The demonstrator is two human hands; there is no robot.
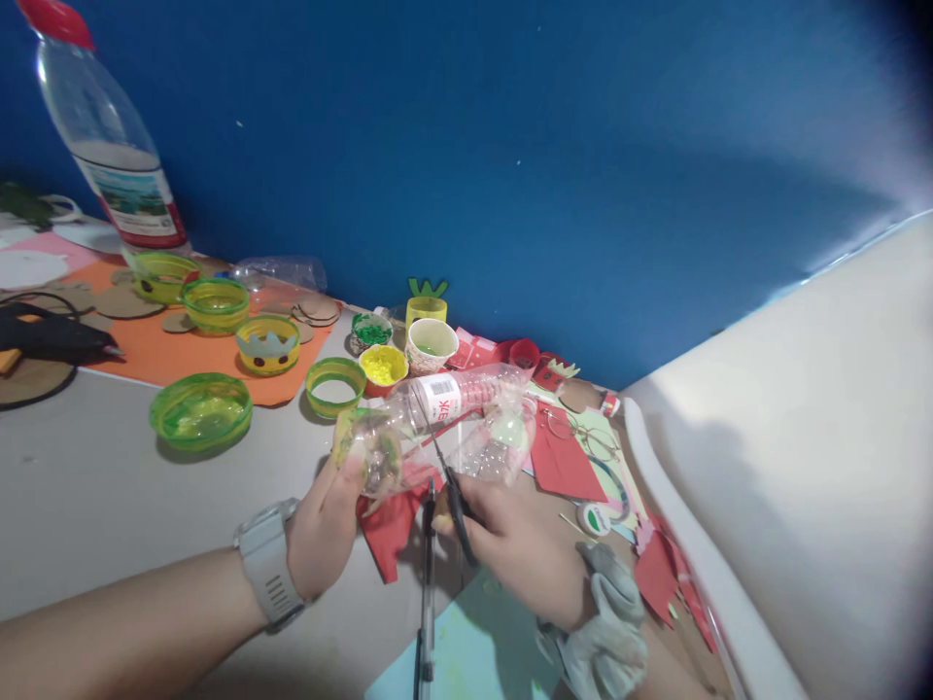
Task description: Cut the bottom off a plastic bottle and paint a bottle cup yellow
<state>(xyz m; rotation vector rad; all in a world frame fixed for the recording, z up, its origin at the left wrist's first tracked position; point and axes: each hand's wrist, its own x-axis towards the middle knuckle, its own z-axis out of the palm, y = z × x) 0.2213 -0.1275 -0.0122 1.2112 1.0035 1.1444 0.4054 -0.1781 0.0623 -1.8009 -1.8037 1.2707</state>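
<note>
Although the bench (pixel 94 515) was crowded around the white paper cup (pixel 432 352), hazards could be picked out. Far left of the cup, a black glue gun (pixel 54 332) was left by an orange sheet (pixel 138 340); if its tip was hot, which could not be told, paper could be scorched. Left and in front of the cup, a green bowl (pixel 200 413) could be knocked by a swinging left forearm. Nearer the cup, just left and in front, a clear bottle piece (pixel 379 452) was gripped by the left hand (pixel 325 525); thin plastic could be crumpled by too hard a squeeze. In front and slightly right of the cup, black scissors (pixel 458 510) were gripped by the right hand (pixel 510 549); as the blade was pointed towards the crowded plastic, the left fingers could be nicked by a slip.
</note>
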